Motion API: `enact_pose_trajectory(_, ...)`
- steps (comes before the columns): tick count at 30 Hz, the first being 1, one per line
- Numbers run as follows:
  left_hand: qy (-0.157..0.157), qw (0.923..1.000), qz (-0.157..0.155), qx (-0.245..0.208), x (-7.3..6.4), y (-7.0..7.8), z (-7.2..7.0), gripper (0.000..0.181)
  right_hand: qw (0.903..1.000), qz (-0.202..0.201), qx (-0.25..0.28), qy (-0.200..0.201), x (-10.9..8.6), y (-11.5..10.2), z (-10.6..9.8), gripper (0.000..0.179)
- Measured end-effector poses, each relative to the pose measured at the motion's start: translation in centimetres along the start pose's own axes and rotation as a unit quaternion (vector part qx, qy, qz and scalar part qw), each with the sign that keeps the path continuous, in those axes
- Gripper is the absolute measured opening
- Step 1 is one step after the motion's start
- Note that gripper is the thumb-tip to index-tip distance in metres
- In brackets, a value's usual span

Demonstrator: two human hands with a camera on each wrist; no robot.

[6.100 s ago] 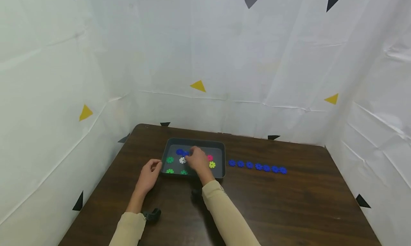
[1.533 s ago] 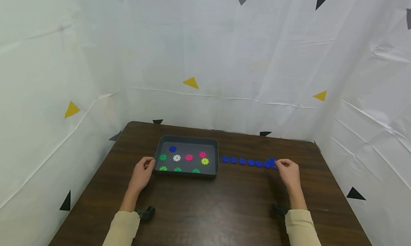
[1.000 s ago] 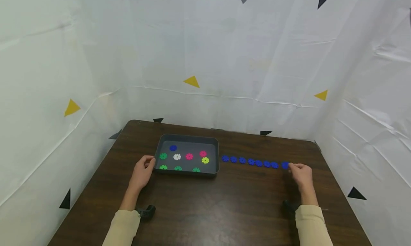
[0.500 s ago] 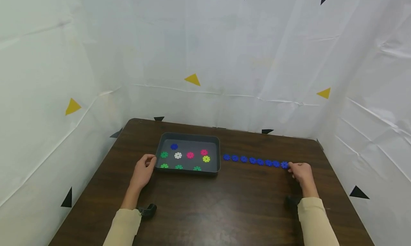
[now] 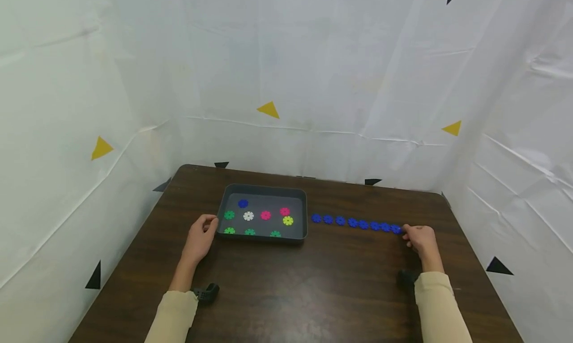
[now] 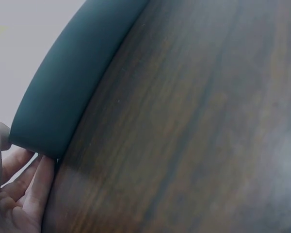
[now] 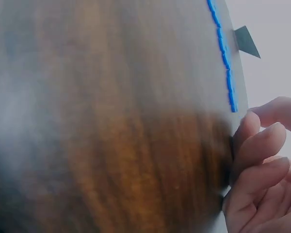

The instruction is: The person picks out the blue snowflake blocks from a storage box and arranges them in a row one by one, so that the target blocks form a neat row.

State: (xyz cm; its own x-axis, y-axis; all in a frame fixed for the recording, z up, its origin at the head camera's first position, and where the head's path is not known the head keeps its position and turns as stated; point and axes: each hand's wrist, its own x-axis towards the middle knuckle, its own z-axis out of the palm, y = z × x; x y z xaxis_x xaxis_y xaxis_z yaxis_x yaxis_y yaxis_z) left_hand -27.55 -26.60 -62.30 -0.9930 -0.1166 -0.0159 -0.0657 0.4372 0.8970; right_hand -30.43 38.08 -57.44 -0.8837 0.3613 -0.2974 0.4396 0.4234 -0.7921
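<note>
Several blue notched plastic discs [image 5: 352, 222] lie flat in a line on the wooden table, right of the tray. At the line's right end is the last disc [image 5: 396, 228], close to the fingertips of my right hand [image 5: 420, 237]. In the right wrist view the row of blue discs [image 7: 224, 51] ends a little short of my loosely curled fingers [image 7: 262, 145]. My left hand [image 5: 199, 237] holds the left edge of the dark grey tray [image 5: 266, 189]. The left wrist view shows my fingers [image 6: 39, 187] against the corner of the tray wall [image 6: 70, 87].
Inside the tray lie one blue disc [image 5: 243, 203], a white disc [image 5: 248, 216], two pink discs [image 5: 266, 215], a yellow disc [image 5: 288, 220] and several green discs [image 5: 229, 214]. White sheeting [image 5: 286, 84] with triangle marks hangs behind the table [image 5: 286, 278] and at both sides.
From the tray, my right hand has brought a blue disc to the right end of the line and laid it there. The left hand stays at the tray's edge.
</note>
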Motion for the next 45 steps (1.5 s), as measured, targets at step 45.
enact_pose_trajectory(45, 0.010, 0.9995, 0.025, -0.015, 0.0, 0.1, 0.1, 0.050, 0.9660, -0.258, 0.001, -0.012, -5.9, -12.4, 14.0, 0.027)
